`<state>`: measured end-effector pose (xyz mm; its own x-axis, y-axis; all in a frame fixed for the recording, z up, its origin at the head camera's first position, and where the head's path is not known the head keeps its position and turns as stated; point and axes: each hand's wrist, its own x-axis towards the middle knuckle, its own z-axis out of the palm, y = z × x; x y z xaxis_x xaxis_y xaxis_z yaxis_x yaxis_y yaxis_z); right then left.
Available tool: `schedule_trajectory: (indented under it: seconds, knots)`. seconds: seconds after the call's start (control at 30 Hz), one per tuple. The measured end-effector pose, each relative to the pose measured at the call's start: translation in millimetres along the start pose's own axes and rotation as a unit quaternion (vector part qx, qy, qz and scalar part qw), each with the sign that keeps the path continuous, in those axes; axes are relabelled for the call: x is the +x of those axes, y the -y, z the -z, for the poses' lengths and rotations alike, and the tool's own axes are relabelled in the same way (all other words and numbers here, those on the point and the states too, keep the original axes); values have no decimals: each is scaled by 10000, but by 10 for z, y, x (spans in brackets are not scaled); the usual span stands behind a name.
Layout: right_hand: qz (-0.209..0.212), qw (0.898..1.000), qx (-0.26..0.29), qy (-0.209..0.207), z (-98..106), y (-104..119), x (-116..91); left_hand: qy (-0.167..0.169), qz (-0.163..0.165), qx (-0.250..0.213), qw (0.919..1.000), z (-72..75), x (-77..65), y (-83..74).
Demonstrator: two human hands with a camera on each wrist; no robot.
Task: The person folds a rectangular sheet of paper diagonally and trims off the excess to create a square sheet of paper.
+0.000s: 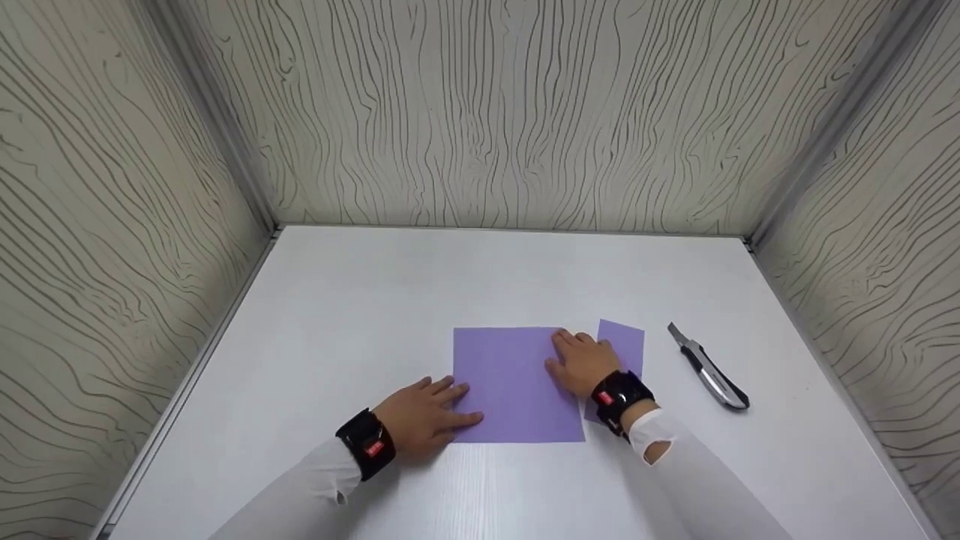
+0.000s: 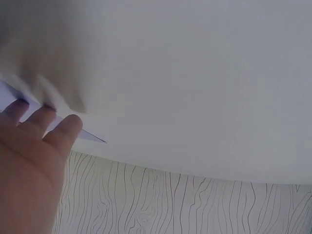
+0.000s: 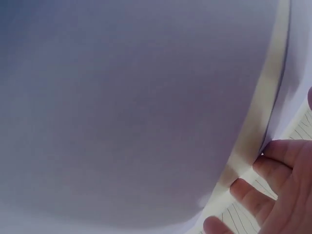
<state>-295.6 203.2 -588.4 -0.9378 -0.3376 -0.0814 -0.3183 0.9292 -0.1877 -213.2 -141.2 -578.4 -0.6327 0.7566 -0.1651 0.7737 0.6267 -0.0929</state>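
Observation:
A purple sheet of paper, roughly square, lies flat in front of me. My left hand rests at its left edge, fingers spread, with some fingertips on the paper. At the sheet's upper right edge, my right hand touches the paper with its fingertips. A narrower purple paper strip lies to the right, partly hidden under the right hand and wrist. In the right wrist view, a pale gap runs between the sheet and the strip, and the fingertips are right at that gap.
A utility knife with its blade out lies right of the strip, blade pointing away from me. All of this is on a white table. Wood-grain patterned panels stand behind it and on both sides.

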Motion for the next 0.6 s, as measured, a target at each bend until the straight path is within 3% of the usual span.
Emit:
schedule_trajectory:
  seconds: [0.13,0.2,0.37,0.5,0.6]
  knots:
    - [25,9998,174,24,-23,-84,-24,-200,-10,-224,9995,-30,15,0]
    - [-15,9995,286,-97,-5,-135,-46,-488,-10,-459,9978,-62,54,7]
    - [-513,9950,298,-807,80,-247,-151,-1055,256,-770,9911,-42,237,-33]
    - [-1007,9880,407,-1097,167,-296,-248,-942,553,-844,9904,53,419,-95]
    - [-1124,9883,532,-883,219,-299,-293,-731,688,-842,9914,91,520,-106]
